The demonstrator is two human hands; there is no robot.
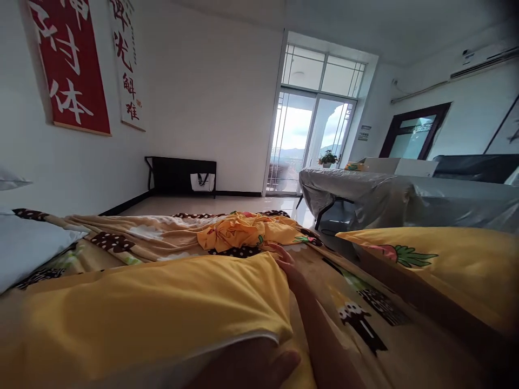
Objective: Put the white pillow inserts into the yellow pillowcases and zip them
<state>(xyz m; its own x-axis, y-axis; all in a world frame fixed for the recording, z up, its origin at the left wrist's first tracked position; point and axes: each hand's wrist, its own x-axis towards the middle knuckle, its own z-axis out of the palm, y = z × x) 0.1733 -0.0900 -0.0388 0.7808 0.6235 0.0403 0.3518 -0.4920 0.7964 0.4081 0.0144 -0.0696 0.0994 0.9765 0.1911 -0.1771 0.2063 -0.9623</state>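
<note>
A yellow pillowcase point(170, 308) lies across the bed in front of me, filled out, with a white strip showing along its near edge. My left hand point(255, 362) is at that near edge, in shadow, its thumb pressed on the yellow cloth and its other fingers mostly hidden. At the far right corner, my right hand point(287, 263) has its fingers bent around the cloth. Beyond it lies a crumpled orange-yellow cloth point(239, 231) with printed pineapple leaves. Another yellow pillow point(458, 254) with a pineapple print is at the right.
Under everything spreads a tan patterned bedsheet point(344, 335). A white pillow point(28, 243) rests at the left. Past the bed stand a plastic-covered table point(365, 189) and a black folded frame point(174, 175) with a white bag point(203, 182) against it. Glass doors point(312, 140) are behind.
</note>
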